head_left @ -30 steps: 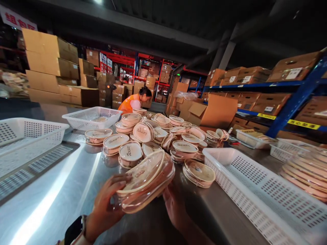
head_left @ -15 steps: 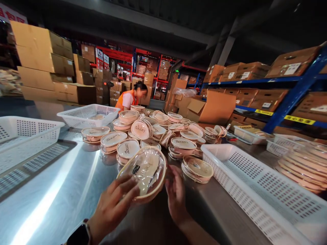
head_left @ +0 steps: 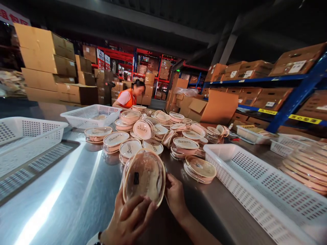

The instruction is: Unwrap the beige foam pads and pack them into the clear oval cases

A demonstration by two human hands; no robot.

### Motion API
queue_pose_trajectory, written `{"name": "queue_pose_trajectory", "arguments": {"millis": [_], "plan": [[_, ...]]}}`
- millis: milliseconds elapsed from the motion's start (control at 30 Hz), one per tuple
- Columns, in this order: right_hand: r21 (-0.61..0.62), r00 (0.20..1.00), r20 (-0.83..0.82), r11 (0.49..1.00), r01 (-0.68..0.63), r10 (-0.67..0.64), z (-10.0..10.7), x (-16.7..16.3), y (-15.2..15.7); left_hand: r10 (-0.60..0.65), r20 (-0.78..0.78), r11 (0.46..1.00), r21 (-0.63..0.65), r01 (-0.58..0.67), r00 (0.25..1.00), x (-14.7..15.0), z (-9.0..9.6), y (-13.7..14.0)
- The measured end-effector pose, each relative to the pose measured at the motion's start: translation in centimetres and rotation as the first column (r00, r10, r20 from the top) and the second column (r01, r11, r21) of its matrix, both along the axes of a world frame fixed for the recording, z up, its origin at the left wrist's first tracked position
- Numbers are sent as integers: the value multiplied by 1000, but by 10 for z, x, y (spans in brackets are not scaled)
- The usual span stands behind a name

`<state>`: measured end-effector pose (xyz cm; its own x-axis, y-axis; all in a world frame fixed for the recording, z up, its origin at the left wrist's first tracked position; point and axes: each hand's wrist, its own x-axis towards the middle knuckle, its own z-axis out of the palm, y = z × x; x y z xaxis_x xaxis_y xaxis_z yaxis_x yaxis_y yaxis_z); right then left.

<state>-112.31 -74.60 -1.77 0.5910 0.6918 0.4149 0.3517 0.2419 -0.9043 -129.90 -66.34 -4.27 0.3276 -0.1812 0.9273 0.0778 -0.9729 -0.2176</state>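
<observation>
Close in front of me is an oval cosmetic bag (head_left: 148,173) with a clear plastic face, pale trim and a small black label inside. It is tilted up, its clear side toward me. My left hand (head_left: 131,216) grips it from below, fingers across the lower face and thumb at the left edge. At the bag's right rim is my right hand (head_left: 176,197), its fingers curled and pinching the edge, partly hidden behind the rim. Beyond lies a heap of similar oval bags (head_left: 141,130), several lettered "beauty". A small stack of bags (head_left: 200,168) sits right of my hands.
White perforated baskets stand at the left (head_left: 25,136), back left (head_left: 90,115) and right (head_left: 255,190) of the metal table (head_left: 63,190). More bags (head_left: 306,166) are piled far right. A person in an orange vest (head_left: 130,97) is behind the heap, near open cartons (head_left: 219,107).
The bag has turned more upright and shifted slightly lower, its clear face now toward me. My left hand has moved right and down under it. My right hand has come against its right edge.
</observation>
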Motion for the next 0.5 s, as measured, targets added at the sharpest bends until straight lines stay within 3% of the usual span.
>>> {"name": "queue_pose_trajectory", "arguments": {"millis": [67,167,333,400,500], "plan": [[-53,992,126,998,32,-25,5,1,-2,-2,38,1000,-25,3,999,2,-2,-2],[-90,952,301,992,86,-55,9,2,-6,-3,-1,999,48,3,1000,1,-4,-2],[-53,900,424,990,132,-98,11,6,-11,11,-35,995,103,-7,999,-3,-10,-2],[-40,883,454,988,151,-117,14,11,-11,-8,-26,998,66,10,1000,-2,-12,-4],[-62,889,434,980,190,-145,20,24,-9,-23,11,992,-123,24,1000,1,-3,-5]]}}
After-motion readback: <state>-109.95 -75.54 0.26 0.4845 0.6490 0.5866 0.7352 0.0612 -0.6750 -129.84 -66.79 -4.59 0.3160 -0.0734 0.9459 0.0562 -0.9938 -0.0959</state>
